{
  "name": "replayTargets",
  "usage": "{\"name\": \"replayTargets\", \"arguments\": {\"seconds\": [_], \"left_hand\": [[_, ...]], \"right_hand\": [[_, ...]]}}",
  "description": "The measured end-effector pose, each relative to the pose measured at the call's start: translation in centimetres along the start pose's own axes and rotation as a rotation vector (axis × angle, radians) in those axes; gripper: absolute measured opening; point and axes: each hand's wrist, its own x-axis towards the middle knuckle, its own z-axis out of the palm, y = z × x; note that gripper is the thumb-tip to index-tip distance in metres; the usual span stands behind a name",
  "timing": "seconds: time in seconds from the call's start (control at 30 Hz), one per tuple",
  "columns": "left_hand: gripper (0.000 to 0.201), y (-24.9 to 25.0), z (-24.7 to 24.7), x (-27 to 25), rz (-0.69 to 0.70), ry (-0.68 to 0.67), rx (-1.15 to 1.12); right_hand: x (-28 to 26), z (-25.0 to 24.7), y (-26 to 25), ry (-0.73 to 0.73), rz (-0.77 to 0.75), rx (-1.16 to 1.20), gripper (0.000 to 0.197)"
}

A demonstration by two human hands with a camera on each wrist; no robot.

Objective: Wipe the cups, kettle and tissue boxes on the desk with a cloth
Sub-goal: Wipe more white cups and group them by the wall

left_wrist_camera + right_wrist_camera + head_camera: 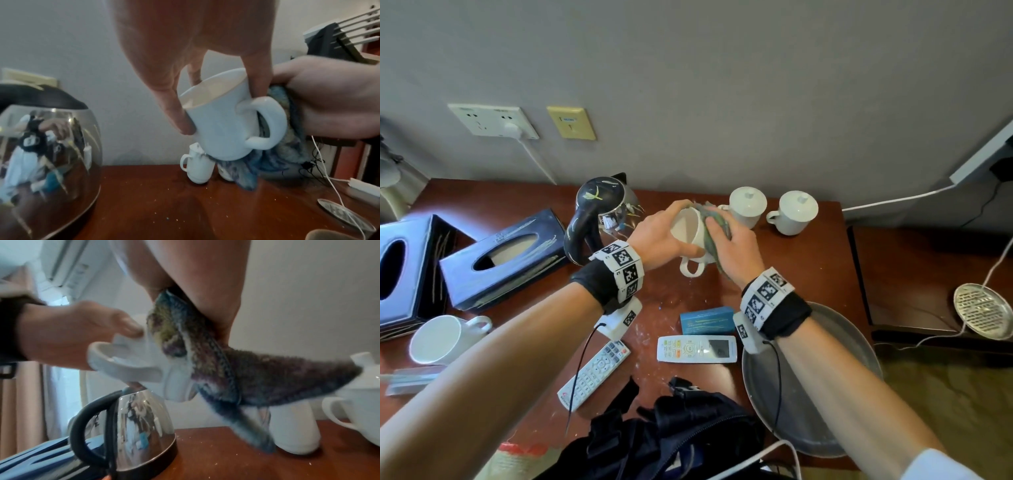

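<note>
Grey wall backs a reddish wooden tabletop (808, 260) that runs from the left edge of the head view to a step down at its right edge. Above the middle of the tabletop, nearer the back edge, the left hand (654, 236) holds a white mug (690, 236) in the air, tilted so the open mouth faces the person and the handle hangs down. Its thumb lies along one side and the fingers curl round the rim and far wall, a grip that seems chosen to leave the outer wall free. The right hand (732, 250) presses a blue-green cloth (717, 222) against that free side, fingers wrapped round the bunched cloth, whose loose end hangs under the mug in the right wrist view. I judge one cup is being wiped now.

Two lidded cups (748, 205) stand upright side by side near the back edge, just right of the hands. A steel kettle with a black handle (599, 212) stands just left of them, close enough to reach next. Two dark tissue boxes (500, 257) lie toward the left edge, and another open mug (445, 339) lies on its side near the front left corner. Two remote controls (697, 349) and a small blue box (707, 320) lie near the front edge, a round metal tray (859, 346) at the front right corner.
</note>
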Motion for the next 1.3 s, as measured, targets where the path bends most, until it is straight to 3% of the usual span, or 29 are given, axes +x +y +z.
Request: {"name": "replayTargets", "arguments": {"seconds": [0.1,0.2,0.33,0.4,0.5,0.63,0.73,0.83,1.0,1.1,1.2,1.3], "left_hand": [[0.085,-0.2,0.9,-0.1,-0.001,0.012,-0.036],[0.085,-0.3,1.9,-0.5,0.097,-0.012,0.078],[0.088,0.4,2.9,-0.2,0.298,-0.113,0.262],[0.091,0.5,3.3,0.4,0.376,-0.16,0.326],[0.093,0.4,4.2,1.7,0.35,-0.211,0.323],[0.094,0.2,5.4,3.8,0.168,-0.205,0.183],[0.094,0.8,6.7,5.5,0.099,-0.228,0.186],[0.093,2.3,8.7,7.3,0.104,-0.266,0.293],[0.091,5.1,12.1,10.5,0.233,-0.352,0.431],[0.101,6.6,14.1,12.3,0.284,-0.397,0.507],[0.111,7.4,16.1,13.7,0.265,-0.4,0.511],[0.099,7.9,17.3,14.5,0.249,-0.41,0.461]], "right_hand": [[-0.8,0.1,1.5,0.002,-0.078,-0.029,0.036],[0.3,-0.3,2.9,0.047,0.159,0.081,0.031],[1.5,-2.1,4.0,0.058,0.543,0.457,0.022],[1.1,-3.0,3.9,0.006,0.613,0.528,0.023],[1.2,-3.7,4.5,0.054,0.518,0.41,0.022],[0.9,-4.3,5.3,0.083,0.323,0.157,0.016],[0.3,-5.8,5.8,0.062,0.277,0.017,0.016],[-0.2,-7.8,7.0,0.112,0.315,-0.053,0.019],[0.0,-12.0,10.3,0.388,0.524,0.015,0.022],[0.3,-14.3,12.1,0.507,0.657,0.095,0.029],[0.3,-16.1,13.5,0.576,0.725,0.131,0.029],[0.0,-17.5,14.5,0.592,0.765,0.127,0.029]]}}
